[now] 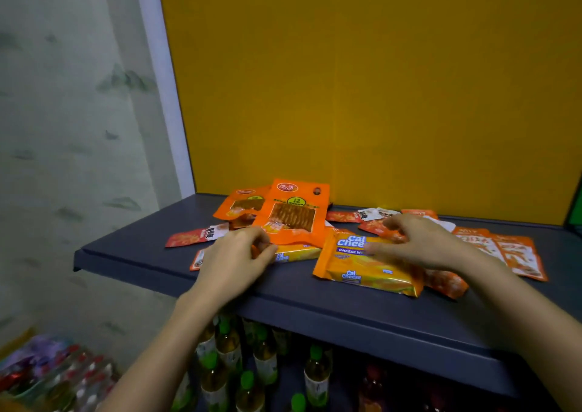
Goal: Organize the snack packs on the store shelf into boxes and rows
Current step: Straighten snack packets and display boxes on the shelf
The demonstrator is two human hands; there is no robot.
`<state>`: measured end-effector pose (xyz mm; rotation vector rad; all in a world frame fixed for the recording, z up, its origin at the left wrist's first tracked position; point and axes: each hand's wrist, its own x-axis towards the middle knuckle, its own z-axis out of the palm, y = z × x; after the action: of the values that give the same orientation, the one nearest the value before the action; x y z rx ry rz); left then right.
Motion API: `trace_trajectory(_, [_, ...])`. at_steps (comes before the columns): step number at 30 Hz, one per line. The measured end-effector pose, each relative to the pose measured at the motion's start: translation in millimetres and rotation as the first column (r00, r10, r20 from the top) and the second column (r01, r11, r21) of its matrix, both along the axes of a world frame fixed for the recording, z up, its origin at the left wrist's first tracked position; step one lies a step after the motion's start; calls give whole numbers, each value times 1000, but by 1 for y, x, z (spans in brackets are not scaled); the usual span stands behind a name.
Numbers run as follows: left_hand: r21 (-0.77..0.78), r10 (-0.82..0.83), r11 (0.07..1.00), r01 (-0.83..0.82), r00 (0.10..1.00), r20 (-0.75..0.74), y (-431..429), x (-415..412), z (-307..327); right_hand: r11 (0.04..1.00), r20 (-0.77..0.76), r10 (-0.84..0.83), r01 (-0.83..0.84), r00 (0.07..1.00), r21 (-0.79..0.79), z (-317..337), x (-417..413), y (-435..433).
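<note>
Between both hands [234, 255] [419, 243] on the shelf [315, 304], snack packs [368, 263] lie scattered.

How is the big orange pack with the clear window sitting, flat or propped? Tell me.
Propped. The big orange pack tilts up, its lower edge resting on a Cal Cheese pack by the left hand, not flat on the shelf.

We take Cal Cheese pack [365, 263] on shelf [315, 304] as landmark: flat pouch [291, 213] behind-left, second wafer pack [294, 252] left, small sachets [516, 251] right, bottles [264, 358] below shelf.
</note>
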<state>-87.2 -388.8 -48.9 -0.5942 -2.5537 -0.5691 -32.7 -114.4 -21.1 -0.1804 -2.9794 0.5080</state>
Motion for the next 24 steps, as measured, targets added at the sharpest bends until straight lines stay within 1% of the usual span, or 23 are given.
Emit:
trace_trajectory(2, [42,-5,999,6,1000,-10,-3,-10,2,998,54,-42,45,998,-46,-2,3,-1])
trace_trajectory(5, [46,33,998,-34,999,5,-6,-20,0,994,118,-101,104,988,-19,-4,5,0])
trace_trajectory(8, [63,113,991,-116,992,49,-8,-27,-5,993,176,-112,116,978,-8,-4,5,0])
trace_trajectory(10, [76,175,980,-182,981,80,-9,-31,-8,995,183,-103,105,978,3,-4,5,2])
trace_trajectory(13, [3,237,971,-240,961,143,-12,-42,-11,996,154,-92,90,984,24,-4,8,3])
trace_trajectory(15, [-70,249,968,-241,956,152,-12,-50,-11,996,201,-70,58,977,69,-3,9,3])
trace_trajectory(17, [-122,245,967,-225,952,185,-9,-56,-10,997,256,-38,18,966,82,-2,10,4])
trace_trajectory(21, [-121,182,982,-147,912,369,-1,-63,-6,997,279,14,-33,960,63,0,15,5])
trace_trajectory(24, [-172,192,977,-130,885,425,3,-66,-4,996,272,32,-54,962,76,0,19,6])
